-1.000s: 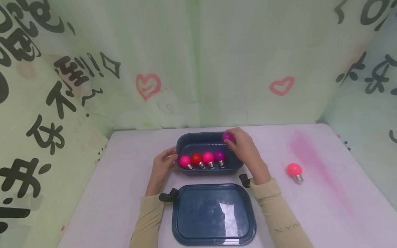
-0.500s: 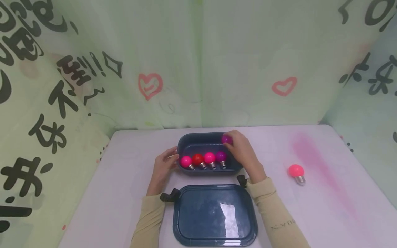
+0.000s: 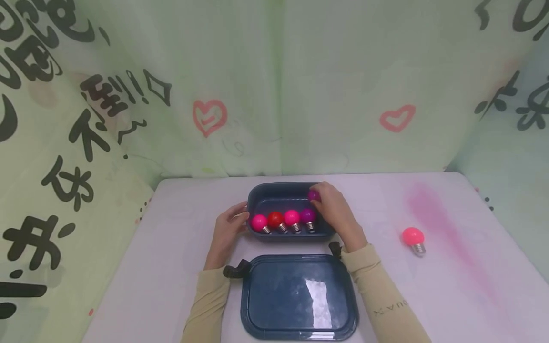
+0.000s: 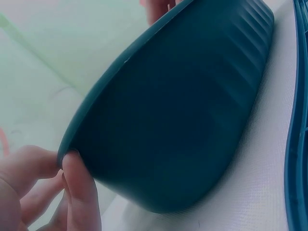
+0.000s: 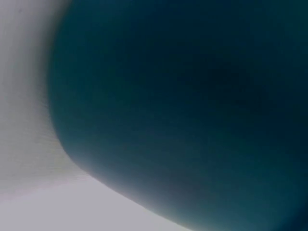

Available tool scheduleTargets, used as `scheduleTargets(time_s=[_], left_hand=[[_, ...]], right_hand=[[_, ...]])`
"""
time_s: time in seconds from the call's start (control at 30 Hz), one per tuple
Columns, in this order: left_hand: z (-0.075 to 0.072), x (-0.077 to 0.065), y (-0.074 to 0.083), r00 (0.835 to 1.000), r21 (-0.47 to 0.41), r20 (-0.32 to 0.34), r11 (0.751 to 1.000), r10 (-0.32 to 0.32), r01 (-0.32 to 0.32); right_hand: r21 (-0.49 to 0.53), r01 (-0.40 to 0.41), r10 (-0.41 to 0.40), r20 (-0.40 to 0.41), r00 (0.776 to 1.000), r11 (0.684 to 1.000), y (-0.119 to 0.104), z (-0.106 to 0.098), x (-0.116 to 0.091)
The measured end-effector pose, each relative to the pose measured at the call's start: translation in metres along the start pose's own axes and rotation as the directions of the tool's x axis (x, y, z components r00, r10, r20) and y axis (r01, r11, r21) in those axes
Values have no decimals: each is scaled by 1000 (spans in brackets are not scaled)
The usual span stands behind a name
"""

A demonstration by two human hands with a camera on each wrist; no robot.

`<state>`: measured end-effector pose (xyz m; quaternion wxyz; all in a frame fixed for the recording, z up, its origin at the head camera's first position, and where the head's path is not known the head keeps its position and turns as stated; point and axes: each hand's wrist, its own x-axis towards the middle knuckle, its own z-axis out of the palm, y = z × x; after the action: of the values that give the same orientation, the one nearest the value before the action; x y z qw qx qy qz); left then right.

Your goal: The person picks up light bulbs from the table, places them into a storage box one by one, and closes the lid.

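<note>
A dark blue box [image 3: 280, 184] lies near the table's back edge. Along its front side sits a row of light bulbs: pink [image 3: 259, 222], red [image 3: 275, 219], pink [image 3: 292, 217] and purple [image 3: 307, 215]. My left hand [image 3: 226, 232] pinches the box's left rim between thumb and finger; the left wrist view shows this grip on the rim [image 4: 98, 98]. At the back right corner, my right hand [image 3: 336, 209] holds a second purple bulb [image 3: 314, 195] inside the box, its base hidden. The right wrist view has only the blurred box wall [image 5: 159, 130].
A dark blue lid [image 3: 296, 297] lies flat in front of the box, between the forearms. One coral-pink bulb [image 3: 413, 236] lies on the white table [image 3: 433, 286] to the right. A green curtain [image 3: 326, 119] hangs behind the table.
My right hand has lowered the purple bulb slightly into the box's back right corner. My left hand keeps its place at the rim. The whole view has shifted slightly.
</note>
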<state>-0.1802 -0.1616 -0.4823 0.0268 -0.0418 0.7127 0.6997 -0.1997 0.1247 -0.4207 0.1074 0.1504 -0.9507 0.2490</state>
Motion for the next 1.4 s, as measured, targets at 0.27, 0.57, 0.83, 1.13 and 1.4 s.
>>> scheduleTargets(time_s=[0.27, 0.57, 0.83, 1.13, 1.4], left_hand=[[1, 1, 0, 1000, -2, -16, 1000, 3, -3], [1, 0, -1, 1000, -13, -20, 1000, 15, -15], [1, 1, 0, 1000, -9, -21, 1000, 5, -5], [1, 0, 1, 1000, 15, -20, 1000, -13, 13], [0, 0, 3, 1000, 4, -2, 1000, -14, 14]], right_hand=[[-35, -18, 19, 24, 1000, 999, 5, 7, 2], [-55, -44, 47, 65, 997, 998, 7, 13, 3], [-74, -72, 78, 79, 994, 995, 6, 17, 2], [-74, -88, 94, 88, 992, 993, 6, 18, 2], [-76, -77, 82, 73, 994, 994, 7, 18, 0]])
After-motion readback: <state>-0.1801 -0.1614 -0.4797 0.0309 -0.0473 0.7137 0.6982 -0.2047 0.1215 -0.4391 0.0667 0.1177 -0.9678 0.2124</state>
